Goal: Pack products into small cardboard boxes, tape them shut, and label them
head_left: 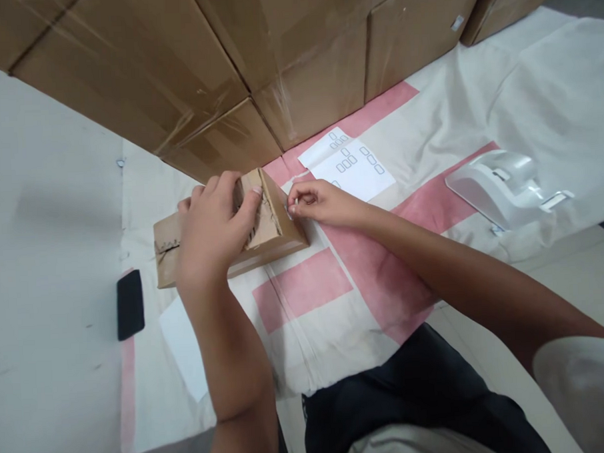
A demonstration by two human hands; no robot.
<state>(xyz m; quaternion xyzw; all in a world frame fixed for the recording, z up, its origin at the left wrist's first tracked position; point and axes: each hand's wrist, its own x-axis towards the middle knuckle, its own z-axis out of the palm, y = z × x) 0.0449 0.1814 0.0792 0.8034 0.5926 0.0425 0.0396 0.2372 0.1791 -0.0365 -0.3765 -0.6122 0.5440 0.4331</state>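
A small brown cardboard box (pixel 275 231) lies on a white and pink cloth (pixel 305 290) spread on the floor. My left hand (pixel 214 227) is clamped over the top of the box, thumb pressed on its upper edge. My right hand (pixel 321 202) is closed in a pinch at the box's right end, fingertips together on something small and pale that I cannot make out, perhaps tape.
Large taped cardboard cartons (pixel 185 71) stand stacked just behind the box. A printed white sheet (pixel 347 164) lies on the cloth; a white plastic device (pixel 505 187) sits at right. A black flat object (pixel 130 304) and a white paper (pixel 184 345) lie at left.
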